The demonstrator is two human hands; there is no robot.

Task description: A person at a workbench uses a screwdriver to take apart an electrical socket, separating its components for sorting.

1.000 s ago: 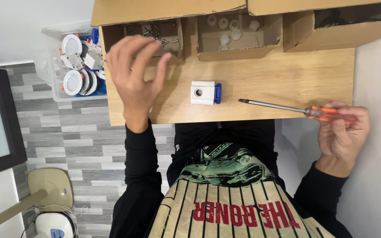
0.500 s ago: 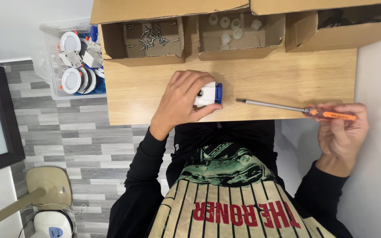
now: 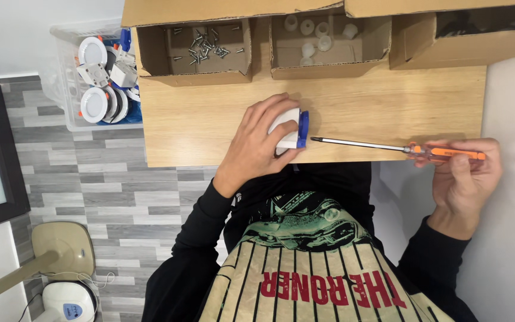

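The left hand (image 3: 256, 146) lies on top of a small white and blue part (image 3: 292, 128), fingers curled around it and pressing it on the wooden table (image 3: 388, 113), close to the near edge and about in the middle of its width. The blue side of the part faces to the right.

The right hand (image 3: 463, 179) is beyond the right edge of the table and pinches the orange handle of a screwdriver (image 3: 400, 147) between thumb and fingers. The long axis of the screwdriver runs almost parallel to the near edge, the handle at the right, the metal shaft going left. Its tip points at the blue side of the part and is just beside it; I cannot tell if it touches.

Along the far edge stand three open cardboard boxes: the left box (image 3: 150, 50) holds screws, the middle box (image 3: 281, 68) holds small white round pieces, and the content of the right box (image 3: 424, 50) is too dark to see. Left of the table, a clear plastic bin (image 3: 61, 89) holds round white fittings.
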